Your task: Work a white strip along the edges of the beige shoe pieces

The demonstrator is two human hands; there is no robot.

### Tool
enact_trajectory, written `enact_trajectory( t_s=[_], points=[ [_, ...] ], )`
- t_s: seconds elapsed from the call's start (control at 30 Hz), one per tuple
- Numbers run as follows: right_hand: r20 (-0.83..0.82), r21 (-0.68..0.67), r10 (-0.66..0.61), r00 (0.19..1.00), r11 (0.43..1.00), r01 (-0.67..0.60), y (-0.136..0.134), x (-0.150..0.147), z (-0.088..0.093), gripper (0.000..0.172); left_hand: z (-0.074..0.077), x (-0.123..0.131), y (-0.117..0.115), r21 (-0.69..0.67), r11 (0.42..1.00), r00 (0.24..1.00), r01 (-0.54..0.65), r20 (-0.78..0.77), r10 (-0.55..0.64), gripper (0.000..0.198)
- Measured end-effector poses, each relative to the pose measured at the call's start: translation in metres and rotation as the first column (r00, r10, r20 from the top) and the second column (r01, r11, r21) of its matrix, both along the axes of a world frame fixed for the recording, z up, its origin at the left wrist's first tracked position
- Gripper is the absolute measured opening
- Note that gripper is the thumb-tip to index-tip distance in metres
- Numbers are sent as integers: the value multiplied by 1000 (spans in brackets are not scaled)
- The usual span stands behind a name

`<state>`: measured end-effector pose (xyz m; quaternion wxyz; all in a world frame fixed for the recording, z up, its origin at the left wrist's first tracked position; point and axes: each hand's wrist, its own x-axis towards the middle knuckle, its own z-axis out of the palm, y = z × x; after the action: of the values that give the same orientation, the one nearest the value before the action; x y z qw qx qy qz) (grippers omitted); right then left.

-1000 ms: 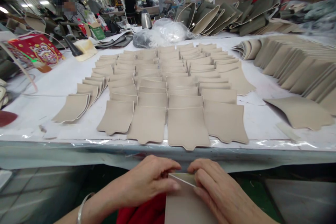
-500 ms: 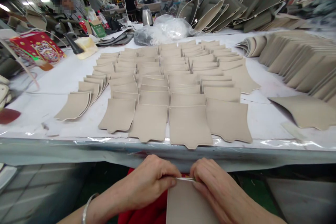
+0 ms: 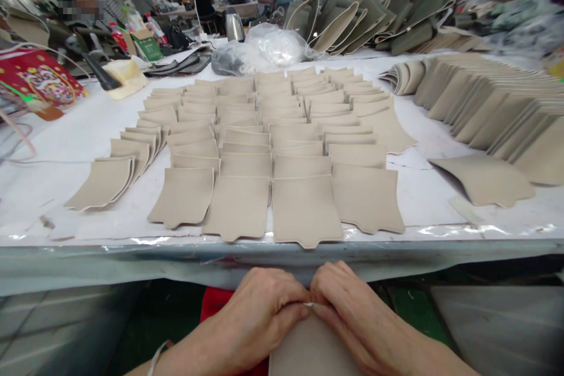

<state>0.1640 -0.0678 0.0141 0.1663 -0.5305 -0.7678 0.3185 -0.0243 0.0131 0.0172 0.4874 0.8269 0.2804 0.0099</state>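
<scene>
Below the table edge, both of my hands pinch the top edge of a beige leather-like panel (image 3: 315,345). My left hand (image 3: 268,311) grips it between thumb and fingers. My right hand (image 3: 352,311) is closed on the same edge, close beside the left. A small strip of pale edge shows between the thumbs; the fingertips are partly hidden. In front of me, overlapping rows of similar beige panels (image 3: 307,208) lie on the white table (image 3: 418,205), several with a small tab on the near edge.
A long stack of beige panels (image 3: 497,100) leans at the right, with a single panel (image 3: 482,179) before it. Clear plastic bags (image 3: 273,47), a metal flask (image 3: 234,24), a brush (image 3: 100,72) and a red bag (image 3: 44,79) stand farther back. Co-workers sit beyond.
My hands have drawn closer together along the panel's edge, so less of its pale edge shows. The view has swung slightly right, shifting the table's contents leftward.
</scene>
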Motion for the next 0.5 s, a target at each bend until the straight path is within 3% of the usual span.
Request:
enact_trajectory(
  t_s=[0.1, 0.2, 0.33, 0.5],
  points=[
    [-108, 9, -57, 993, 998, 58, -3, 5, -4, 21, 0, 3, -1, -15, 1000, 1000, -4, 16, 4, 22],
    [-234, -75, -173, 957, 984, 160, -9, 11, -9, 17, 2, 4, 0, -43, 999, 1000, -15, 21, 16, 20],
    [-262, -238, -299, 918, 941, 239, -13, 16, -12, 33, 3, 4, 0, -16, 1000, 1000, 1, 23, 0, 17],
    [-226, -224, -239, 944, 956, 188, -9, 20, -13, 7, 0, 4, 0, 32, 999, 999, 9, 42, -10, 17]
  ],
)
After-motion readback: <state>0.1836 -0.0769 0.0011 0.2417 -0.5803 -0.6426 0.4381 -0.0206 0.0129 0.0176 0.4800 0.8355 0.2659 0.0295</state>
